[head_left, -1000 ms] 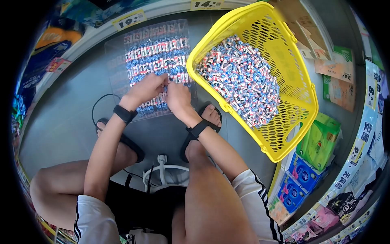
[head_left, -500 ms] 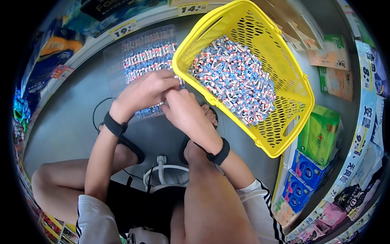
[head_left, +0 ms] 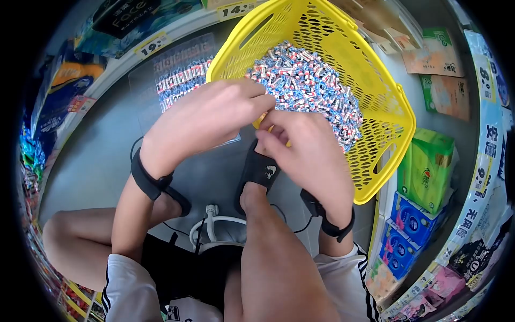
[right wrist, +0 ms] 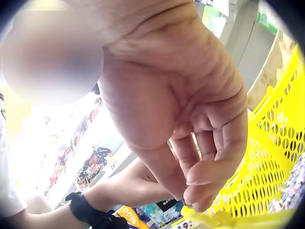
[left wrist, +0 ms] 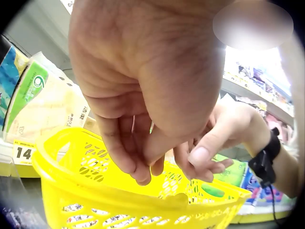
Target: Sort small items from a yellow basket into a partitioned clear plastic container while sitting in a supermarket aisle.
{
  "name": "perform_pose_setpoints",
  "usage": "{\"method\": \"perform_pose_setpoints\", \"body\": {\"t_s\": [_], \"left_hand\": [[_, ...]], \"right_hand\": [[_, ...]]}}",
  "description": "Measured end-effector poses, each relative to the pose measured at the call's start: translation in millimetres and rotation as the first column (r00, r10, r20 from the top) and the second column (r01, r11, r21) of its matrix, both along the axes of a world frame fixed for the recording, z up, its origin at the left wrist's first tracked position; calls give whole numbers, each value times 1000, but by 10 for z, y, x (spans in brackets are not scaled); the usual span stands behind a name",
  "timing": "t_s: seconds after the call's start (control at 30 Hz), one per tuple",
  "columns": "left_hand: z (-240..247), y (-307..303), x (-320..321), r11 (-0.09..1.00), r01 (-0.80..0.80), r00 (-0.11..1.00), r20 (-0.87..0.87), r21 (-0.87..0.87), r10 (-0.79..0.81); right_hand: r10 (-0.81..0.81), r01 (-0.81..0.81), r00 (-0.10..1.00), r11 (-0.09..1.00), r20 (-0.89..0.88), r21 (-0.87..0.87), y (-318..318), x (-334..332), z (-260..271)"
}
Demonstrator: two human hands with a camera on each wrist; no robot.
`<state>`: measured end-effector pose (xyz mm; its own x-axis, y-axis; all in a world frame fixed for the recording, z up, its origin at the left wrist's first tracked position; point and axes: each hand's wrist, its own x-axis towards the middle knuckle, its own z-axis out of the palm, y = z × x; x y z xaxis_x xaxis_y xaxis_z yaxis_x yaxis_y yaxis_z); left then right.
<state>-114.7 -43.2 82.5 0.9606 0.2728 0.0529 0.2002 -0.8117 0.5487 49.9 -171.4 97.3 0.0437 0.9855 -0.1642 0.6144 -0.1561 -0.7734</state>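
In the head view, my left hand is over the near left edge of the yellow basket, fingers bent toward my right hand. Small wrapped candies in blue, red and white are heaped inside the basket. In the left wrist view, the left hand's curled fingertips meet, with nothing visibly held. The right hand curls its fingers toward its thumb in the right wrist view; no item shows there. Partly behind the left hand and basket, a clear box contains rows of similar candies.
Shelves with price tags curve around the left and back. Green and blue tissue packs stand to the right. A sandalled foot rests on the grey floor below the hands, near a white stool base.
Both hands have risen from the clear box and moved right to the basket's near edge. The basket now appears further left in the head view, covering part of the box.
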Motion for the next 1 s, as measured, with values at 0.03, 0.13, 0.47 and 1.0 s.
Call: {"method": "perform_pose_setpoints", "body": {"t_s": [0.03, 0.13, 0.47, 1.0], "left_hand": [[-8, 8, 69, 999, 0, 1000, 30, 42, -1], [-44, 91, 301, 993, 79, 996, 24, 91, -81], [-377, 194, 998, 965, 166, 985, -88, 204, -151], [-935, 390, 1518, 969, 238, 812, -560, 67, -160]], "right_hand": [[-28, 27, 999, 1000, 26, 16, 12, 99, 30], [-112, 110, 988, 994, 103, 28, 43, 373, 39], [-202, 261, 867, 963, 455, -68, 262, 789, -180], [163, 57, 937, 801, 309, -596, 591, 1225, -1317]]}}
